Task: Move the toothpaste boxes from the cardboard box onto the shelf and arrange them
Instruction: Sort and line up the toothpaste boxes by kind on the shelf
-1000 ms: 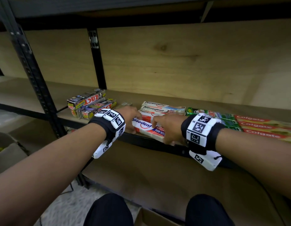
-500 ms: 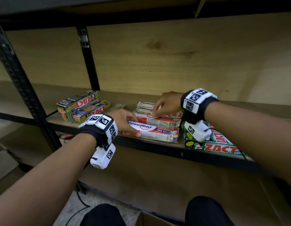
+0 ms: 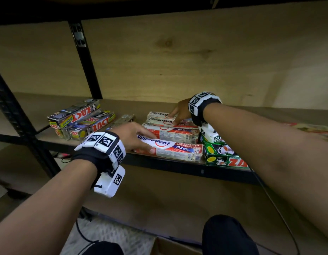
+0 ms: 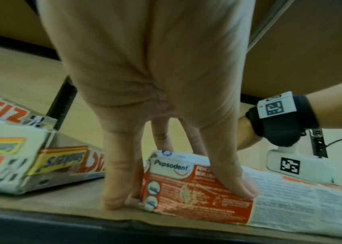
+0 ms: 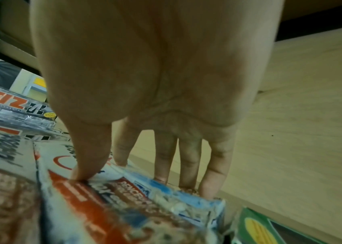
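Several red-and-white Pepsodent boxes lie in rows on the wooden shelf (image 3: 122, 105). My left hand (image 3: 141, 137) holds the left end of the front Pepsodent box (image 3: 177, 150), with its thumb (image 4: 235, 184) on the front face and fingers over the top. My right hand (image 3: 179, 115) reaches to the rear Pepsodent stack (image 3: 159, 120). Its thumb (image 5: 86, 165) presses the top box (image 5: 124, 198) and straight fingers drop behind its far edge. A corner of the cardboard box (image 3: 170, 248) shows between my knees.
Silver Zact boxes (image 3: 76, 118) are piled at the left near a black upright (image 3: 84, 57). A green Zact box (image 3: 223, 157) sits right of the Pepsodent rows under my right wrist. Colgate boxes (image 3: 313, 128) lie far right. The black front rail (image 3: 177, 167) edges the shelf.
My right hand left the front Pepsodent box and moved back onto the rear stack. My left hand stays at the front box's left end. The view shifted left.
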